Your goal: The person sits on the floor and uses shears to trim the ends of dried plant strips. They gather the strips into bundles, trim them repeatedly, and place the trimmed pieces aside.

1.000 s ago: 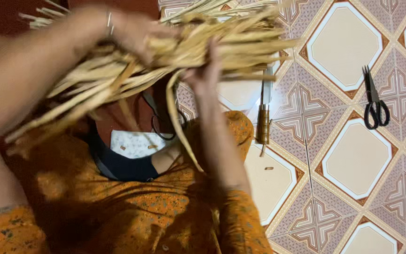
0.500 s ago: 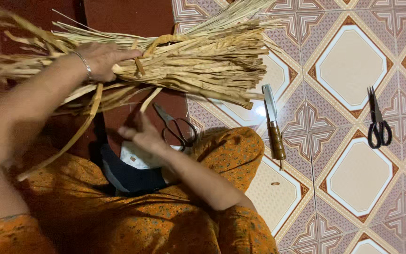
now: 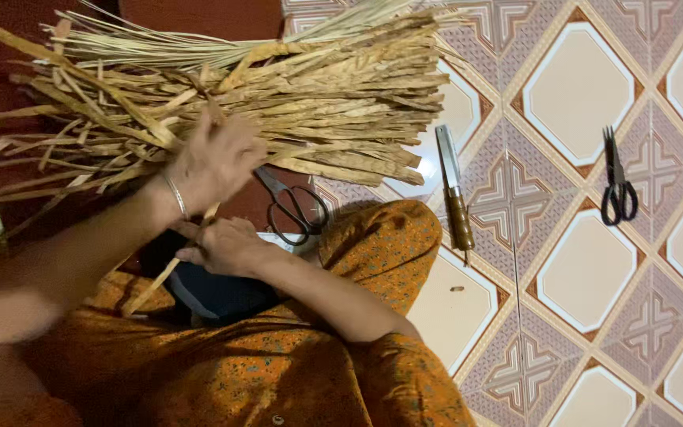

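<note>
Left hand rests on bundle of dried straw strips, fingers curled around a few strands; bundle lies w/ ends over tiled floor. Right hand sits below, fingers pinching one loose strip at lap. Scissors just beside.

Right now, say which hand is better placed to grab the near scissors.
Right, probably. The right hand lies beside the near scissors, though seemingly holding a strip; the left hand is up on the leaf bundle.
</note>
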Demonstrator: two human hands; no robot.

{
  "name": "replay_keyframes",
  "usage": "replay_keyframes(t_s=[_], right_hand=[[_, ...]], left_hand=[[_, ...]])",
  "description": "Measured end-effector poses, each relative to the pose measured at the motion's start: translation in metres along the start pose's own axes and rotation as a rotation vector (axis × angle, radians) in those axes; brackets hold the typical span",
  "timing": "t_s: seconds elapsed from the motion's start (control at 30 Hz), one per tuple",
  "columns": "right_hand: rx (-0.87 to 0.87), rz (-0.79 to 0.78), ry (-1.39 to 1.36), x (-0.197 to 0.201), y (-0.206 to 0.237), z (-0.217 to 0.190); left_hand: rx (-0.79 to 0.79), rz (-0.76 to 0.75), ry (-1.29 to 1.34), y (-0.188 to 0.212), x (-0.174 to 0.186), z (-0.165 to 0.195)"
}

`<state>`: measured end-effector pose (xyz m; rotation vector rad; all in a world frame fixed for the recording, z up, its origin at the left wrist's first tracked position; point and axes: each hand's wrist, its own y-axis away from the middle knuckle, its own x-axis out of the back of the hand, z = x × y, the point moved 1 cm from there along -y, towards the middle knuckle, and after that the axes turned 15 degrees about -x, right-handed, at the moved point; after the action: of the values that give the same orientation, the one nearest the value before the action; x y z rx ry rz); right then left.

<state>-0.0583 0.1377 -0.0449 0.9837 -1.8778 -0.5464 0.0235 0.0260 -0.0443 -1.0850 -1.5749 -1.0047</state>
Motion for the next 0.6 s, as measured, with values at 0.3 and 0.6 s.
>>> replay_keyframes(t_s=[0.3, 0.6], right_hand=[[-0.164, -0.225, -0.327, 0.002, 0.069, 0.077], [-0.285, 0.506, -0.106, 0.006, 0.030, 0.138]], left_hand=[[-0.227, -0.390, 0.102, 0.011, -0.033, -0.007], [-0.060, -0.621, 0.060, -0.009, -0.026, -0.058]])
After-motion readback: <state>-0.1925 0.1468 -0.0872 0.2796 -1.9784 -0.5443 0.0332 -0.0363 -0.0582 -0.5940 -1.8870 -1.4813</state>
